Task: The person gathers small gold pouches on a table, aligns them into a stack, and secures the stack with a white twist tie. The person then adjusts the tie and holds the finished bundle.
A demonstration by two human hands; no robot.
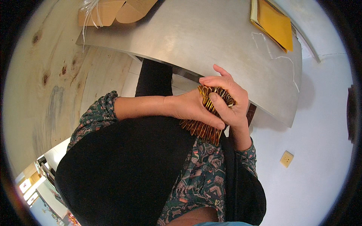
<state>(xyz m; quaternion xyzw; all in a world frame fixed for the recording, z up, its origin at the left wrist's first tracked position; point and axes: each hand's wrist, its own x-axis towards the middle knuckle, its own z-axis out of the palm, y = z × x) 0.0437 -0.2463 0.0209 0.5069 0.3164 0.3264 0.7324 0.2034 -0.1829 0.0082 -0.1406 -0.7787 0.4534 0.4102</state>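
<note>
A thick bundle of shiny gold strips with rounded, loop-like ends (200, 130) is held in front of my chest, close to the table's near edge. What exactly the strips are I cannot make out. My left hand (192, 107) wraps the bundle from the left, its thumb lying across the strips. From the right, my right hand (235, 100) grips the upper end, with the thumb on the near side and the fingers bent over the top. The palms and fingers hide the bundle's middle.
The smooth grey table (188, 30) spans the far side. On it lie brown cardboard pieces (132, 11) with white plastic strands (90, 11), a yellow folder or paper stack (277, 28) and a thin white string (290, 62). Pale wooden boarding (45, 94) stands left; a wall outlet (287, 159) is right.
</note>
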